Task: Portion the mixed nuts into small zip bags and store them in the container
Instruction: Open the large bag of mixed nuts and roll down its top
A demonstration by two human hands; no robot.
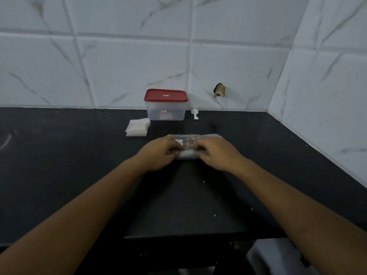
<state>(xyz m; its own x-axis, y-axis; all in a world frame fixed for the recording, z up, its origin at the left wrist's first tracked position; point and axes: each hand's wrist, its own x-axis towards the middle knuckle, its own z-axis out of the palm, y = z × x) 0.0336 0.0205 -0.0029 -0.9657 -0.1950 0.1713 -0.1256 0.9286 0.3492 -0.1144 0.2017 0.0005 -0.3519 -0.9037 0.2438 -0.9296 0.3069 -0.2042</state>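
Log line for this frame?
left hand grips nut bag | right hand grips nut bag | container lidded | zip bag stack untouched | scoop idle

Both arms reach forward, side by side.
Left grip (158,153) and right grip (216,153) pinch the nut bag (188,140), fingers curled.

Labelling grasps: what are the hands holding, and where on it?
Left hand and right hand both pinch the clear plastic bag of mixed nuts along its near white edge, one toward each end.

Container (166,108), zip bags (137,128) and scoop (194,114) crowd the far countertop (59,155).
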